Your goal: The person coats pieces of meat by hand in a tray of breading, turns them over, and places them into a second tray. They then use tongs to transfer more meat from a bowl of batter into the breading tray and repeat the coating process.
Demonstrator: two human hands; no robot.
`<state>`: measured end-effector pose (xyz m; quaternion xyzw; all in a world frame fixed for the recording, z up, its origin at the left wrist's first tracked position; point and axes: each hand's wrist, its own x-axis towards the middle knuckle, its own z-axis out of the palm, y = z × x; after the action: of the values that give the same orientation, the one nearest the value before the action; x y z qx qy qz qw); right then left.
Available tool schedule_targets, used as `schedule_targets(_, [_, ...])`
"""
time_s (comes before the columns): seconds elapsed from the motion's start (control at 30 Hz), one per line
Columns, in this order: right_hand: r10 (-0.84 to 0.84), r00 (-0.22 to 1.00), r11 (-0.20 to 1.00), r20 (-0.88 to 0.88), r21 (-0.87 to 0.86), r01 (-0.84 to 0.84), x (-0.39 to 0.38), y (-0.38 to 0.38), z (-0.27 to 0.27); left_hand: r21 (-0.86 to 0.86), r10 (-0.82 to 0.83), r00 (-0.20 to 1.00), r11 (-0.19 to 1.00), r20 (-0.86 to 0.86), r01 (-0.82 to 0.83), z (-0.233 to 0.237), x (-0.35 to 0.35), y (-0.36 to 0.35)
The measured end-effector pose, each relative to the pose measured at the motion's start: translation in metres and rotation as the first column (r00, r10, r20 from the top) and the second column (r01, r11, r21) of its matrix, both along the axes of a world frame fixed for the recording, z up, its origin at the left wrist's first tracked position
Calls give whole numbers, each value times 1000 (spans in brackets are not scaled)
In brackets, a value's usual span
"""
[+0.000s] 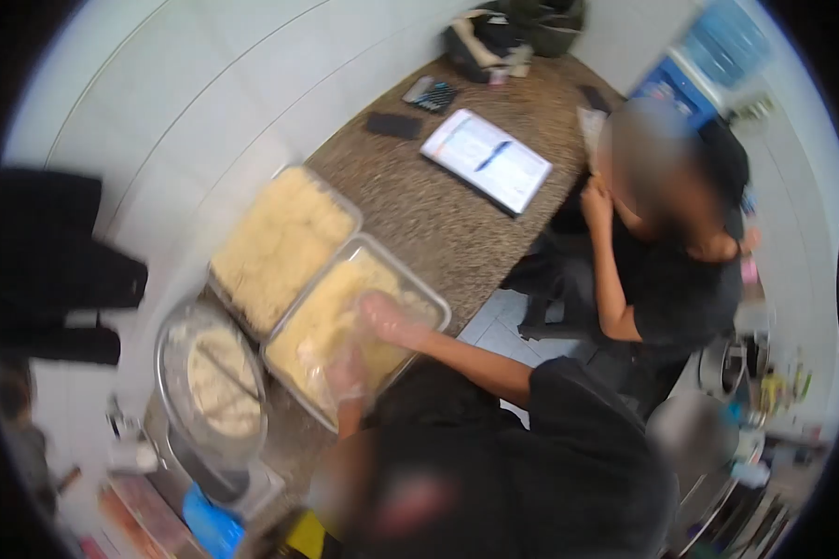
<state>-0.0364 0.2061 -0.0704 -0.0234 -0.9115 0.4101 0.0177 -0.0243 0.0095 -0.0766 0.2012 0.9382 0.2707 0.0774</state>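
My right hand (382,318), in a clear plastic glove, reaches into a metal tray (446,315) of pale yellow, crumbly food (319,312). Lower down in the same tray, my left hand (347,373), also gloved in clear plastic, touches the yellow food near the tray's front side. Blur and the loose gloves hide the fingers of both hands, so I cannot make out whether they grip any of it. Directly beside this tray stands a second tray (353,216) filled with similar yellow food (284,233).
A large metal bowl (172,382) with pale dough-like mix and a utensil stands left of the trays. On the granite counter (391,191) lie an open notebook (487,158) with a pen, a dark phone (393,126) and a calculator (430,94). Another person (685,289) sits at right.
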Motion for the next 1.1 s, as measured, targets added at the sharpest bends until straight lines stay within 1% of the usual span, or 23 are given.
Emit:
schedule_targets(0.07, [29,981,1000,-190,-3,-31,6,-9,-20,56,191,980,979,60,-195,12,18,-4])
schedule_targets(0.1, [31,987,986,-157,-155,-55,8,-6,-8,129,285,954,947,93,-295,17,12,-3])
schedule_targets(0.13, [29,993,950,-115,-305,-64,10,-2,16,197,220,972,959,-76,-202,17,7,-7])
schedule_targets(0.17, [85,989,943,-121,-310,-119,7,2,33,242,153,957,966,-248,-92,15,2,-8])
schedule_targets(0.2, [130,976,948,-172,-268,-173,8,5,49,240,202,948,960,-246,-142,26,-3,-5])
schedule_targets(0.23, [174,960,950,-219,-219,-223,6,9,65,235,148,956,968,-252,-88,45,-9,2])
schedule_targets(0.3, [295,950,925,-108,-218,-312,-13,17,106,246,131,958,967,-255,-66,55,-25,13])
schedule_targets(0.37, [379,925,903,3,-218,-370,-41,27,129,565,-64,969,821,238,-85,49,-43,19])
schedule_targets(0.4, [401,915,912,36,-107,-396,-57,33,136,576,-49,971,812,234,-98,37,-51,23])
schedule_targets(0.47, [427,902,903,67,17,-429,-97,45,144,735,-182,783,519,595,-437,1,-73,35])
schedule_targets(0.5, [423,902,906,85,-64,-419,-118,51,144,738,-176,784,506,595,-446,-8,-85,43])
schedule_targets(0.57, [430,896,900,109,-134,-416,-162,56,143,677,-278,623,174,731,-716,-14,-118,64])
schedule_targets(0.63, [392,914,895,104,189,-405,-211,57,138,718,-176,697,142,695,-681,8,-142,89])
schedule_targets(0.67, [401,910,889,107,195,-415,-233,56,134,752,-69,750,132,657,-646,21,-153,98])
schedule_targets(0.7, [404,907,862,121,281,-422,-253,56,125,751,-65,749,123,659,-649,28,-168,104])
schedule_targets(0.77, [411,900,826,148,357,-436,-289,53,91,481,19,498,228,867,-847,33,-189,110])
schedule_targets(0.8, [435,880,691,190,556,-461,-303,52,65,469,19,485,224,875,-854,19,-188,110])
schedule_targets(0.83, [452,859,511,241,719,-470,-307,48,55,516,95,563,297,821,-803,0,-182,109])
schedule_targets(0.87, [459,852,506,253,713,-485,-305,50,47,554,166,640,372,750,-745,-18,-178,107])
schedule_targets(0.93, [364,890,822,-272,543,-170,-287,45,59,555,203,639,349,742,-755,5,-147,89])
schedule_targets(0.97, [372,892,823,-257,536,-188,-282,35,65,564,233,645,331,728,-756,13,-129,81])
schedule_targets(1.03, [149,935,835,-321,547,55,-262,10,62,547,283,667,401,689,-735,-17,-92,64])
schedule_targets(1.1, [235,910,806,-342,592,14,-251,-3,41,531,313,706,486,635,-694,-24,-71,52])
